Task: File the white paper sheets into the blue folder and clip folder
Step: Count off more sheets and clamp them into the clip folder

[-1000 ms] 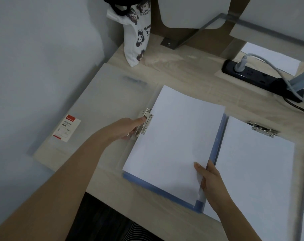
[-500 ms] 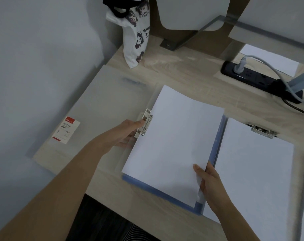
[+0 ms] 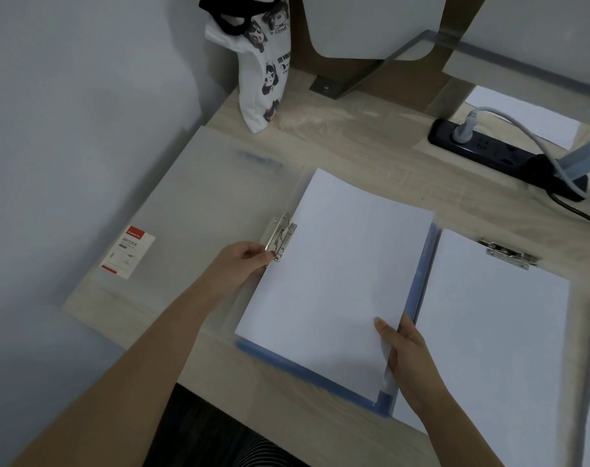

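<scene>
Keeping the metal clip lifted until the white paper sheets sat square against the spine seemed the best way to do this step; released early, it would likely have caught them crooked. The left hand pinched the clip's near end with curled fingers. The right hand pinched the sheets' near corner, thumb on top. Between the hands, the sheets lay on the blue folder, with the clip folder just beyond the right hand.
</scene>
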